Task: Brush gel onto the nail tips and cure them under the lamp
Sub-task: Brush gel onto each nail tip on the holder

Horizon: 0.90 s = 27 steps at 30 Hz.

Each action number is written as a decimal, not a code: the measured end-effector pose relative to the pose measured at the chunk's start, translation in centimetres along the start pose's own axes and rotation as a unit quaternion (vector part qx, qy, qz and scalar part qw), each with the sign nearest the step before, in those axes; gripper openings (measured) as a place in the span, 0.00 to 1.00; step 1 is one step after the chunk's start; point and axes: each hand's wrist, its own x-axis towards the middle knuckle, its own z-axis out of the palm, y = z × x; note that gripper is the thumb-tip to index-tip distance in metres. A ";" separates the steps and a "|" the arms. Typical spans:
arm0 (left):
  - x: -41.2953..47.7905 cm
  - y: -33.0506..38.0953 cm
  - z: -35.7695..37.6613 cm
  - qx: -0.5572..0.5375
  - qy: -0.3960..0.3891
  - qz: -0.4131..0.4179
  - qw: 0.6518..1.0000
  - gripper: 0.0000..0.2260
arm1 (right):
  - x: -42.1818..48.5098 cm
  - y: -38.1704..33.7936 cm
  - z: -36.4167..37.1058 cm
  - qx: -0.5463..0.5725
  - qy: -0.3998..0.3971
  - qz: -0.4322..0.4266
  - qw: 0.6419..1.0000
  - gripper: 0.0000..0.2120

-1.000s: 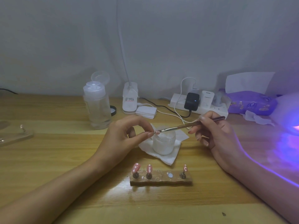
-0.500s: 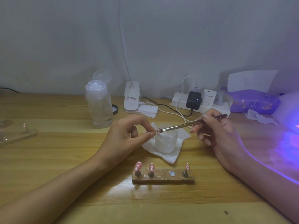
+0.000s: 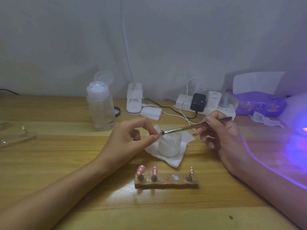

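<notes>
Head view, left to right: pinching one nail tip (image 3: 160, 132) between thumb and forefinger of the left hand (image 3: 131, 138), just above the gel jar (image 3: 169, 145); touching brush (image 3: 187, 127) bristles to it, handle slanting up-right into the curled right hand (image 3: 222, 135); leaving open table (image 3: 265, 146) toward the glowing lamp (image 3: 297, 117), nearer the right hand.

A clear flip-cap bottle (image 3: 101, 110) is standing left of centre on the bench (image 3: 49, 163); a white power strip (image 3: 182, 101) is lying along the far edge, carrying a black charger (image 3: 197, 101); a purple tissue pack (image 3: 260, 103) is sitting far right; a clear plastic block (image 3: 16, 135) is resting far left.
</notes>
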 end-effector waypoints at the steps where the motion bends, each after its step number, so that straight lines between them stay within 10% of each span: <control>1: 0.0 0.0 0.0 -0.001 -0.001 -0.001 1.000 0.04 | 0.0 0.1 -0.1 -0.004 0.010 0.005 1.000 0.14; 14: 0.0 0.0 0.1 0.007 -0.003 0.005 1.000 0.03 | 0.2 -0.5 -0.5 0.005 0.046 -0.009 0.999 0.17; 27: 0.0 -0.3 0.1 0.064 0.024 0.027 0.997 0.05 | 0.3 -2.5 1.6 -0.231 -0.117 -0.097 0.961 0.09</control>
